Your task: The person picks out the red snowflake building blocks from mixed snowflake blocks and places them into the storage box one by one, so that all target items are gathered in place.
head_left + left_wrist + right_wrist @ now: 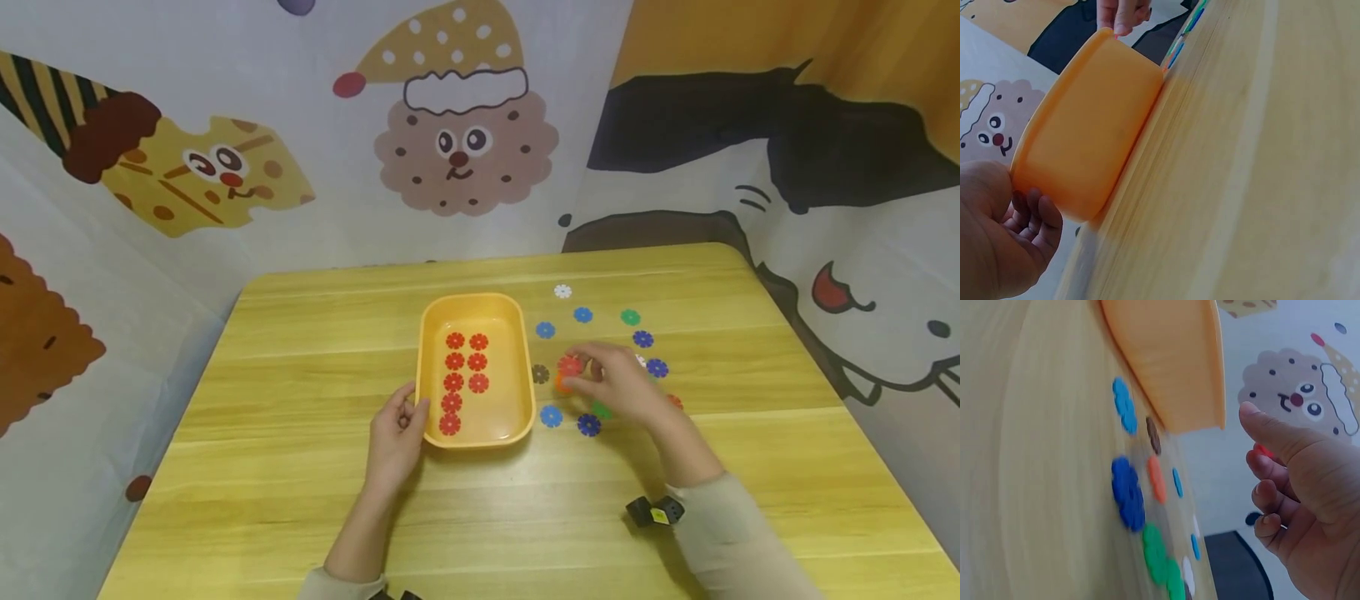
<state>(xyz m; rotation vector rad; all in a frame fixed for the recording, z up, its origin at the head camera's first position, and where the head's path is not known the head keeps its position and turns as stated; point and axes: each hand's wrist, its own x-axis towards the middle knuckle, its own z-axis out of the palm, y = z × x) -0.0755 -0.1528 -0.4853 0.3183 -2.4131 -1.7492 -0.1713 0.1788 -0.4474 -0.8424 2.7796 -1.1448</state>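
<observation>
A yellow-orange plastic tray [506,417] stands on the table, with several red snowflake discs [454,362] laid in two columns inside, the left column longer. My left hand [395,429] holds the tray's left side near its front corner; in the left wrist view its fingers curl against the outer wall [1091,125]. Right of the tray, my right hand [618,379] pinches a red snowflake disc [569,365] above the table. In the right wrist view that disc [1263,450] is mostly hidden behind the fingers. Just below it lies an orange disc [562,383].
Loose discs lie scattered right of the tray: blue [551,416], dark blue [588,425], green [631,317], brown [540,374] and white [562,292]. Some are partly covered by the right hand. A cartoon-printed cloth [315,233] hangs behind the wooden table [300,400].
</observation>
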